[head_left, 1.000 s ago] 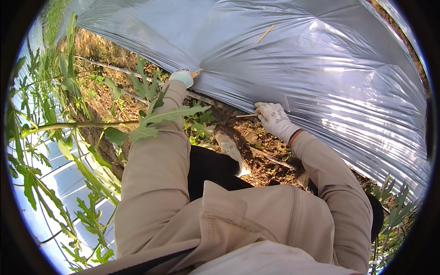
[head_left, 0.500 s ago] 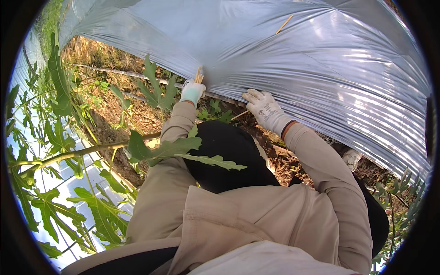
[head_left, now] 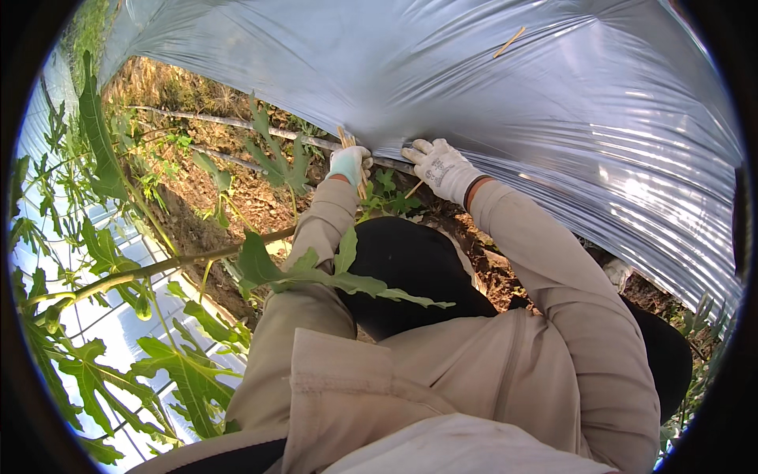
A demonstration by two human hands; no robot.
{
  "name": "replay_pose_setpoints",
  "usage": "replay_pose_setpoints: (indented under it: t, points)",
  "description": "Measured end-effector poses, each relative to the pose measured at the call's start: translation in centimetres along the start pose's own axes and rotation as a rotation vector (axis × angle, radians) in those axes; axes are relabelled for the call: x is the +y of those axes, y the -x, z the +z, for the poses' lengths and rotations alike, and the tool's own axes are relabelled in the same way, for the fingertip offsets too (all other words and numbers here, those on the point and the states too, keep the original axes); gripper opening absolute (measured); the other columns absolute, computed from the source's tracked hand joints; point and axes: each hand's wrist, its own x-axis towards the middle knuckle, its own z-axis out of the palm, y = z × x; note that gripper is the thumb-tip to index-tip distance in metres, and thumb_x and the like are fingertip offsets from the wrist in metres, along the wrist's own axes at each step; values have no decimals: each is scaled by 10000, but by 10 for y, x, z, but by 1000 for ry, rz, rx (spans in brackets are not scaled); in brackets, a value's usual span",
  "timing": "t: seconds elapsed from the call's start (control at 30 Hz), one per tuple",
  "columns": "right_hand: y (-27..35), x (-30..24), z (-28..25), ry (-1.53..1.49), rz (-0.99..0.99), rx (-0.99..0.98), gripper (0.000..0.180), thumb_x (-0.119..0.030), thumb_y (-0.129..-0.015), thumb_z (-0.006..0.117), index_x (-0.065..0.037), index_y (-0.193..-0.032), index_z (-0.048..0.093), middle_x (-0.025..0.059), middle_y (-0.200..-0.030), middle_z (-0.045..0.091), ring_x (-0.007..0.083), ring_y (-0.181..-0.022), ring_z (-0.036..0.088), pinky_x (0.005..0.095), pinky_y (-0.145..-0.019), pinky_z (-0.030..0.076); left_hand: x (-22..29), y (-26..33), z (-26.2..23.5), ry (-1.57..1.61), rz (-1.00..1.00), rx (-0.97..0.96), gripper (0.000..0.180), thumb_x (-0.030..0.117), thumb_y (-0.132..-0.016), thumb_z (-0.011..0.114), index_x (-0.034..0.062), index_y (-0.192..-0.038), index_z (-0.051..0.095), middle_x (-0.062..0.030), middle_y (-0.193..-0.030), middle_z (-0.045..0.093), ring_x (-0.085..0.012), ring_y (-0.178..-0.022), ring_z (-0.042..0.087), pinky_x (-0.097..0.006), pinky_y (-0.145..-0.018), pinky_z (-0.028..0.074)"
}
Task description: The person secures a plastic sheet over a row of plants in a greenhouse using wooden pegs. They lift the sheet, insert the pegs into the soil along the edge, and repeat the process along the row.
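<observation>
A large silvery plastic sheet (head_left: 489,95) covers the ground ahead and to the right. My left hand (head_left: 349,163), in a white and pale green glove, holds thin tan sticks (head_left: 347,142) at the sheet's lower edge. My right hand (head_left: 439,167), in a white glove, presses down on the same edge just to the right, fingers curled on the plastic. Both sleeves are beige. A small weed (head_left: 388,197) grows between my hands.
A leafy green branch (head_left: 158,265) crosses the left side in front of my left arm. Bare brown soil (head_left: 221,197) and a thin pipe (head_left: 229,120) lie beyond. More silvery sheeting (head_left: 126,324) lies at the lower left. A stick (head_left: 509,42) rests on the plastic above.
My view has shifted right along the sheet's edge. Both hands have come closer together, and the right hand now rests on the plastic's edge.
</observation>
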Motion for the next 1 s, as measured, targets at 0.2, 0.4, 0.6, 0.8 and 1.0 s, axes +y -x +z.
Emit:
replay_pose_setpoints:
  t: [0.2, 0.4, 0.6, 0.8, 1.0]
  points:
    - [-9, -4, 2, 41, 8, -107, 336, -121, -873, 597, -92, -1202, 653, 45, -1478, 431, 252, -1309, 417, 364, -976, 453, 2, 1, 3, 71, 20, 44, 87, 12, -905, 543, 21, -922, 458, -43, -641, 491, -151, -511, 474, -316, -481, 364]
    - [-6, -7, -7, 155, -3, -120, 490, -123, -854, 632, -72, -1337, 565, 67, -1448, 446, 253, -1204, 498, 326, -959, 486, 20, -10, -5, 518, 183, 374, 165, -42, -900, 552, 24, -925, 402, -30, -642, 437, -145, -520, 443, -321, -507, 360]
    - [0, -7, -16, 192, -48, -119, 330, -156, -855, 640, -97, -1176, 688, 17, -1470, 451, 228, -1288, 447, 330, -917, 477, 41, -44, -17, 475, 157, 265, 176, 30, -953, 527, 34, -1089, 415, -18, -665, 469, -133, -519, 458, -331, -488, 345]
    - [-1, -6, -7, 199, -55, -30, 430, -186, -859, 659, -99, -1279, 630, 50, -1467, 452, 248, -1248, 482, 339, -904, 488, 54, -86, -33, 501, 127, 296, 96, 145, -999, 513, 61, -1015, 557, -30, -686, 547, -155, -572, 511, -321, -539, 415]
    - [-4, -6, -3, -109, 127, -33, 534, -111, -837, 658, -54, -1354, 541, 98, -1361, 494, 290, -1066, 562, 346, -946, 502, 53, -97, -48, 431, 183, 257, 83, 108, -961, 535, 59, -895, 537, -25, -660, 546, -135, -550, 511, -293, -515, 426]
